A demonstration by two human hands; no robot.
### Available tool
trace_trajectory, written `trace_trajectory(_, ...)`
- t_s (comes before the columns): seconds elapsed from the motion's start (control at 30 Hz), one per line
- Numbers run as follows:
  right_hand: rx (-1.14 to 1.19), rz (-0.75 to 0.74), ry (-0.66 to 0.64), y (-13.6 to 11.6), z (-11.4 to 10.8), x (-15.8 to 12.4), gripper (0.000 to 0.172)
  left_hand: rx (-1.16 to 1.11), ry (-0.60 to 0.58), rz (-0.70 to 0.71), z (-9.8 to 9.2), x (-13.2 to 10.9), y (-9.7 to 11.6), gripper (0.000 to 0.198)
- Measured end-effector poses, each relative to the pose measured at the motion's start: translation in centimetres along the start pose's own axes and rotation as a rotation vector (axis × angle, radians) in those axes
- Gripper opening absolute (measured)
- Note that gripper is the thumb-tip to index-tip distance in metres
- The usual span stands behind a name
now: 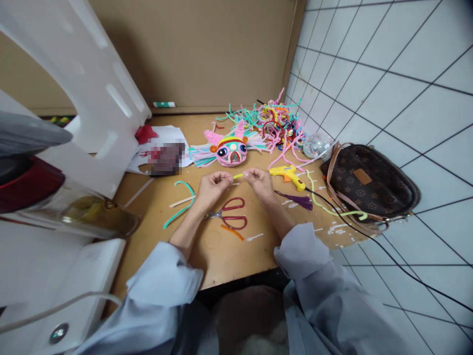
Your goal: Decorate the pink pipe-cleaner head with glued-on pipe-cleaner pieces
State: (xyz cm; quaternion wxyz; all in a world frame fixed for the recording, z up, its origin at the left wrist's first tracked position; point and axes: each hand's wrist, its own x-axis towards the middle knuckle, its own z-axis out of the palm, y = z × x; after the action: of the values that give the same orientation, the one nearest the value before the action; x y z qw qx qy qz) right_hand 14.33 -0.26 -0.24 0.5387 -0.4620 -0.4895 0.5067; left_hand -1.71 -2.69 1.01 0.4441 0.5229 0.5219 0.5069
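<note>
A short yellow pipe cleaner (238, 176) is stretched between my two hands above the wooden table. My left hand (217, 185) pinches its left end, and my right hand (257, 181) pinches the right end. Just beyond them lies a pink craft head (231, 151) with ears, big eyes and pastel strips fanning out on both sides. Red-handled scissors (233, 215) rest between my forearms, with an orange piece (232, 232) beside them. To the right of my right hand are a yellow glue gun (288, 176) and a purple tassel (297, 199).
A tangled pile of colourful pipe cleaners (277, 121) sits at the back right. A brown handbag (369, 180) stands on the right, with the black cord (384, 246) running past it. At left are a glass jug (99, 214), white panels and teal strips (180, 215).
</note>
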Motion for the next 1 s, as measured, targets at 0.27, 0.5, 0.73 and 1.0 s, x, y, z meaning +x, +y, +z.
trace_trajectory(0.27, -0.016, -0.029, -0.09, 0.11, 0.04, -0.1, 0.034, -0.02, -0.007, -0.011, 0.09, -0.05, -0.26, 0.034)
trace_trajectory(0.5, -0.022, 0.004, -0.061, 0.58, 0.31, -0.01, 0.043, -0.046, 0.027, 0.014, 0.14, 0.04, -0.06, 0.029)
trace_trajectory(0.73, -0.024, -0.014, -0.078, 0.47, 0.41, -0.03, 0.036, -0.043, 0.007, -0.001, 0.31, -0.1, 0.06, 0.029)
trace_trajectory(1.0, -0.04, -0.012, -0.036, 0.75, 0.46, 0.1, 0.031, -0.052, -0.001, -0.021, 0.28, -0.13, 0.06, 0.032)
